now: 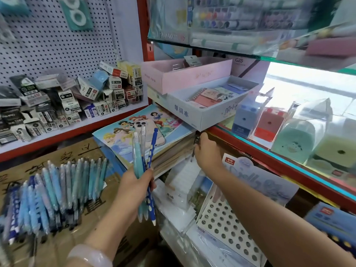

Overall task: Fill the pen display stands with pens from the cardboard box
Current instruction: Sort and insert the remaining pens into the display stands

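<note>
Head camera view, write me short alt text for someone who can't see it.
A person's left hand grips a small bunch of light blue and dark blue spotted pens, while the right hand reaches under the edge of a red metal shelf. A white display stand with round holes sits empty below, and a filled row of blue pens stands at left.

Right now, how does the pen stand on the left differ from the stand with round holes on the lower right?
The left pen stand is packed with blue and teal pens; the white holed stand shows only empty holes. The left stand rests on brown cardboard, while the holed stand sits among plastic-wrapped goods under the red shelf edge. The holed stand carries a pale blue header card; I see none on the left stand. Both are tilted display stands.
</note>
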{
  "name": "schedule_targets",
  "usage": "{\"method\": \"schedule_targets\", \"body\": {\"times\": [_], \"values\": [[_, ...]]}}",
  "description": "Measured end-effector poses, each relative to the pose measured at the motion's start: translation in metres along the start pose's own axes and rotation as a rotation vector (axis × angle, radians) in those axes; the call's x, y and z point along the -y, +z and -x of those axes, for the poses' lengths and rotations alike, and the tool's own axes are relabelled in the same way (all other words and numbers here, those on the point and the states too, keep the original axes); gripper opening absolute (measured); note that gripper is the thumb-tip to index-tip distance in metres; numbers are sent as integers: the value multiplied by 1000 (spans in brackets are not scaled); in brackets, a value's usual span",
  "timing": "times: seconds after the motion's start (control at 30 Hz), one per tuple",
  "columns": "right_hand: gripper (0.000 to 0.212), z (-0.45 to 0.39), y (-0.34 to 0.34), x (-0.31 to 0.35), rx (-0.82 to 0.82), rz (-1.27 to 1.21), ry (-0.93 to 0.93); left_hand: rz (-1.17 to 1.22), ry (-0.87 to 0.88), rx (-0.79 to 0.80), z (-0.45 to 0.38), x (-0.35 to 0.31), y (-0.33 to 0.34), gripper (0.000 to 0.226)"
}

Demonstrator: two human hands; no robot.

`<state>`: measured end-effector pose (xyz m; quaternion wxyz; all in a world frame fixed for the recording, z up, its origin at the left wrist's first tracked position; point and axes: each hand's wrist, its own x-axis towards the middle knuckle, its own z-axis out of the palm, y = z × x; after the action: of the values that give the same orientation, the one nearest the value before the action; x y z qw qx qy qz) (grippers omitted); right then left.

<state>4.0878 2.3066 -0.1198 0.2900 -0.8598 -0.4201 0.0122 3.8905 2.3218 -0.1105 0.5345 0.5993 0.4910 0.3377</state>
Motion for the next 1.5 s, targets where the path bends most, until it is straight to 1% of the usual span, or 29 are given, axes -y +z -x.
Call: {"method": "schedule_targets", "body": {"times": [0.13,0.37,0.43,0.53,0.63,0.73,0.87,0.93,1.07,1.2,1.23,1.27,1.3,1.33,1.37,1.4,1.43,1.5], "values": [[17,-5,5,-3,-47,-21,14,12,-17,24,-3,8,-5,21],[18,-14,2,-3,70,38,28,31,-18,26,-7,11,-12,20],[18,-18,2,-1,133,-9,3,17,-9,25,-7,11,-14,22],[22,-18,3,4,228,-156,-43,-4,-4,29,-7,11,-17,24],[22,-10,12,10,269,-223,-131,-3,-13,44,-7,12,-18,23],[16,-4,24,16,246,-130,-239,-9,-18,73,-6,14,-18,21],[15,0,35,20,207,-74,-278,-9,-18,76,-5,15,-18,20],[15,0,37,22,227,-11,-275,-12,-23,70,-4,15,-18,19],[24,-3,36,23,254,178,-257,-34,-26,78,-2,17,-17,20],[21,-1,31,22,291,219,-188,-34,-41,103,2,15,-17,21],[20,-1,26,22,251,183,-164,-17,-45,121,3,13,-17,20],[19,0,20,22,194,91,-137,15,-50,140,4,12,-17,19],[19,3,13,25,154,-74,-107,58,-57,163,6,11,-16,18],[20,8,5,29,160,-293,-76,100,-64,186,7,9,-15,16],[22,15,-4,37,234,-516,-45,131,-68,210,8,8,-14,15],[23,23,-11,45,339,-685,-19,146,-68,231,9,7,-13,15],[23,29,-15,51,429,-778,0,150,-65,246,10,7,-12,15],[20,36,-17,59,513,-864,42,145,-53,261,10,6,-9,16]]}}
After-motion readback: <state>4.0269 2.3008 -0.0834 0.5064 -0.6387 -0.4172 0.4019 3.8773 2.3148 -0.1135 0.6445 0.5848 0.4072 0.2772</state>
